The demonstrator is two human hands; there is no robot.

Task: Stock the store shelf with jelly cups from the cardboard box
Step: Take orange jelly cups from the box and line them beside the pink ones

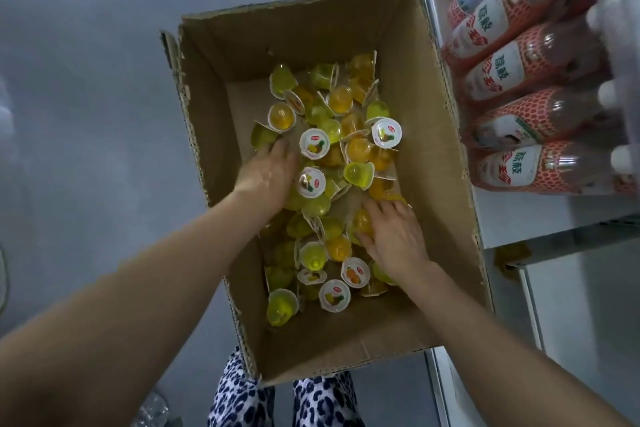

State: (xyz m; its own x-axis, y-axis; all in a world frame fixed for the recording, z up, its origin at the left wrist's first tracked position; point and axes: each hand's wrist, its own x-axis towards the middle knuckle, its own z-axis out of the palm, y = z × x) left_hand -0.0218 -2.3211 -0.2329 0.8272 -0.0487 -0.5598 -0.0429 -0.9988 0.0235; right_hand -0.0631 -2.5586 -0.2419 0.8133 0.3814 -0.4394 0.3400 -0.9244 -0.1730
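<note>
Cardboard, plain brown and ragged along its torn rim, makes up the cardboard box, which stands open on the grey floor hard against the white shelf, presumably so each handful has only a short trip. From the head view, the jelly cups lie loose in the bottom of the box. They are small clear plastic domes of yellow, green and orange gel, some tipped on their sides, some showing round white foil lids with printed fruit. Slick and rounded, they probably roll away easily, which may be why both hands go in together. The left hand lies palm-down on the far side of the heap, fingers stretched among the cups. I cannot tell whether it has anything under it. The right hand curls its fingers round an orange cup. Bottles in red net-patterned wrap already fill the upper tier.
</note>
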